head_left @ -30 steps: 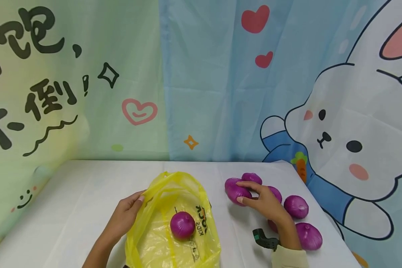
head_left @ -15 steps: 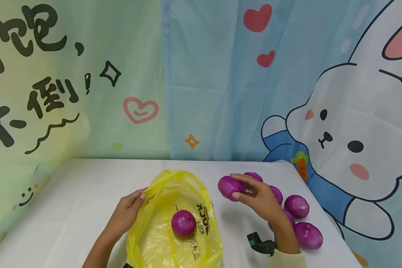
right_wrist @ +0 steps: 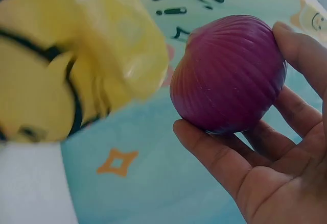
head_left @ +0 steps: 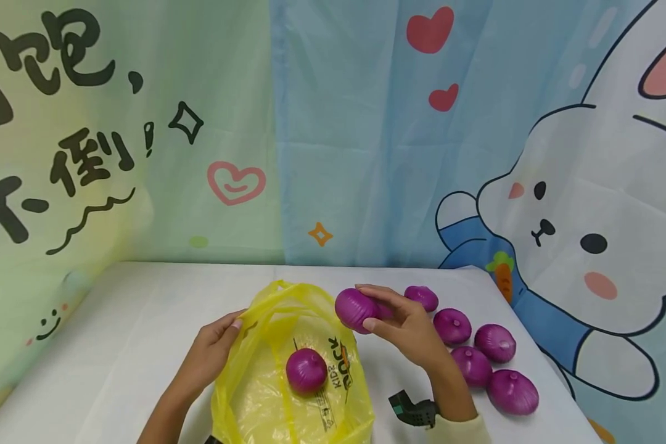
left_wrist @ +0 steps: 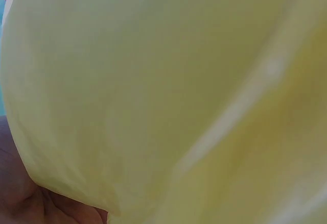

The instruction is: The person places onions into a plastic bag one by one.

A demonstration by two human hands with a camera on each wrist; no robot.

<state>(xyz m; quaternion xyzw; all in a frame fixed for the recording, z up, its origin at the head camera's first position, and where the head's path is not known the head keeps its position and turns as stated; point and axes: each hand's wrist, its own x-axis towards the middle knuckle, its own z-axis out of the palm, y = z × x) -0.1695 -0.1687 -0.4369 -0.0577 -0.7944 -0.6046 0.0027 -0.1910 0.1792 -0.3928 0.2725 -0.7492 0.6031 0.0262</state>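
Note:
My left hand (head_left: pixel 216 348) pinches the left edge of a yellow plastic bag (head_left: pixel 255 394), whose mouth faces up and toward me. Yellow film (left_wrist: pixel 153 81) fills most of the left wrist view. One purple onion (head_left: pixel 306 371) shows within the bag's outline, over its printed lettering. My right hand (head_left: pixel 402 327) holds a second purple onion (head_left: pixel 355 309) between thumb and fingers, raised at the bag's upper right edge. Close up in the right wrist view, this onion (right_wrist: pixel 230 76) has ridged, glossy skin, and the bag (right_wrist: pixel 117 40) is just left of it.
Several more purple onions lie on the white table at the right, among them a back one (head_left: pixel 422 298) and a front one (head_left: pixel 512 392). A printed cloth backdrop (head_left: pixel 333 154) hangs behind the table (head_left: pixel 144 320).
My right hand has lifted the onion from the group and carried it left to the bag's edge. My left hand keeps its grip on the bag.

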